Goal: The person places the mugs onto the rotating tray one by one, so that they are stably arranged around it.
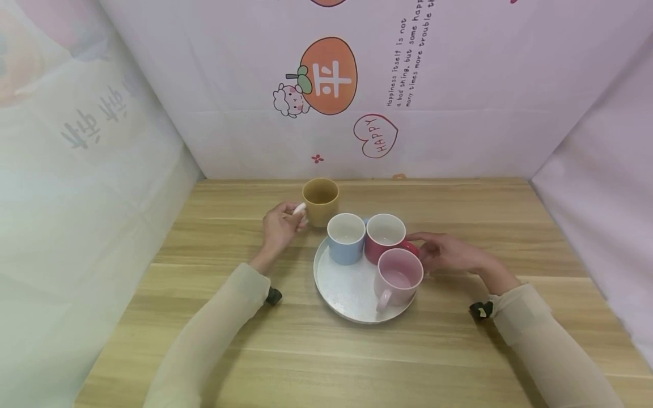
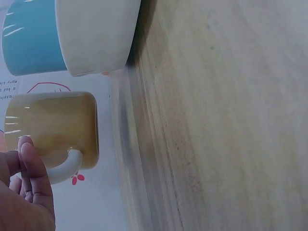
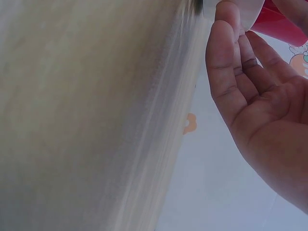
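Observation:
My left hand [image 1: 280, 228] pinches the white handle [image 2: 67, 168] of a mustard-yellow mug [image 1: 320, 209] behind the tray. In the left wrist view a gap shows between this mug's base and the tabletop. A round whitish tray [image 1: 344, 292] carries a light blue mug [image 1: 347, 249], a red mug [image 1: 374, 250] and a pink mug [image 1: 398, 283]. My right hand [image 1: 451, 254] is at the tray's right side, its fingers loosely bent. Its fingertips [image 3: 226, 14] meet the tray's pale outer wall beside the red mug; the exact contact on that mug is hidden.
A wood-grain table [image 1: 275, 357] lies under everything. A printed white cloth [image 1: 245, 136] hangs behind it, and pale cloth [image 1: 76, 187] closes the left and right sides. The mugs on the tray stand close together along its back and right.

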Demonstrator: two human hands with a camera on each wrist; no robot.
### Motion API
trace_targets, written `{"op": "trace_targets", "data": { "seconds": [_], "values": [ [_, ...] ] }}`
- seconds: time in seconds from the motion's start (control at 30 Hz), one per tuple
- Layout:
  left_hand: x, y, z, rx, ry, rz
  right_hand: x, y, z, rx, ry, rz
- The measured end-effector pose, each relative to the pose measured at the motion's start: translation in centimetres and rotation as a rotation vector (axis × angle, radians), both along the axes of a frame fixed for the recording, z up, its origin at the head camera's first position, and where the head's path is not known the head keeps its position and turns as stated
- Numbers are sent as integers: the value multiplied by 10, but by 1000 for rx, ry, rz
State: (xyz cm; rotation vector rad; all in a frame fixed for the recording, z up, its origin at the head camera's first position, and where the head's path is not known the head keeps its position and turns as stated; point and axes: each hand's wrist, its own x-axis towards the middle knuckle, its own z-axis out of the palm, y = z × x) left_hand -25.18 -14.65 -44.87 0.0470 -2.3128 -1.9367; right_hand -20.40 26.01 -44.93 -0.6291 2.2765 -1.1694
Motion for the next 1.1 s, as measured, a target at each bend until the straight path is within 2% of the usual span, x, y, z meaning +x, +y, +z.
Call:
{"op": "trace_targets", "data": {
  "seconds": [0.13,0.4,0.53,0.77,1.1],
  "values": [
    [5,-3,2,-5,-8,-9,1,0,2,-3,-11,-3],
    [14,-9,2,-21,27,-32,3,0,2,1,0,-2],
    [18,-12,4,-19,20,-23,3,-1,3,5,21,2],
    [25,-18,4,-29,59,-10,4,0,4,10,12,-15],
    [35,-24,8,-44,40,5,2,-1,2,19,38,5]
  ]
}}
